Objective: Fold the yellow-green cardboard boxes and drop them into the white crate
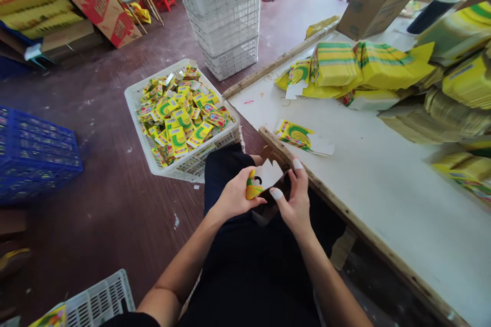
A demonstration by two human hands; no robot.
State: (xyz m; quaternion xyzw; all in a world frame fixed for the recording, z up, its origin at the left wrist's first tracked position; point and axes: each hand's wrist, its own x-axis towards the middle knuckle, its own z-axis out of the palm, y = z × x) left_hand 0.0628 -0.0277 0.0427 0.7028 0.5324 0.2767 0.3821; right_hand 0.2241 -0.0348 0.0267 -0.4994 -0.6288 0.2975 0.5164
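Observation:
My left hand grips a small yellow and green carton in front of my lap. White flaps stand open at the carton's end, and a dark curved piece shows at its mouth. Close by on the right is my right hand, its thumb and fingers apart and white coverings on the thumb and one fingertip. I see nothing held in it. Past the wooden table edge lies a flattened yellow carton with white flaps. A brown, partly hidden object is just beyond my hands.
A white crate full of filled-looking yellow cartons stands left of the table. Stacked white crates rise behind it. Bundles of flat cartons lie along the table's far side. A blue crate is at far left.

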